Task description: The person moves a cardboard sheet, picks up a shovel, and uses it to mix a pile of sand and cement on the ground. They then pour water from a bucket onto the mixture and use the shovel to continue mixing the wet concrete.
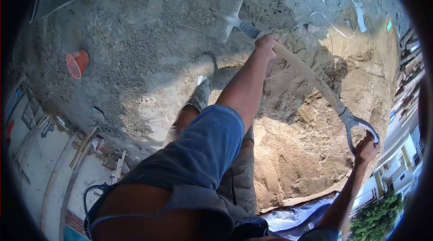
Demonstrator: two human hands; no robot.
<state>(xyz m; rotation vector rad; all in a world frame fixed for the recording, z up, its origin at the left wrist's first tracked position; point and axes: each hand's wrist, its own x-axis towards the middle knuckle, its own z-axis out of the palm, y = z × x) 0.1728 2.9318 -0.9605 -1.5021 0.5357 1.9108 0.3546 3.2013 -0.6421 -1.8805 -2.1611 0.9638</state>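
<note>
A shovel point(311, 76) with a wooden shaft slants across the upper right. My left hand point(267, 44) is wrapped round the lower shaft, just above the metal socket. At the other end, my right hand point(367, 148) grips the D-shaped handle point(347, 123). The broad, flat metal blade point(230, 11) lies low at the grey ground, with loose grey, crumbly material over much of it. Where the blade's far edge meets the ground is hard to make out. One of my boots point(203, 71), coated in grey, stands just below the blade.
A sand heap point(306, 150) rises right of my legs, plastic sheeting point(293, 217) at its lower edge. An orange bucket point(77, 64) lies tipped at left. A pale strap point(360, 17) lies upper right. Planks point(83, 148) stand lower left; stacked timber point(410, 67) lines the right edge.
</note>
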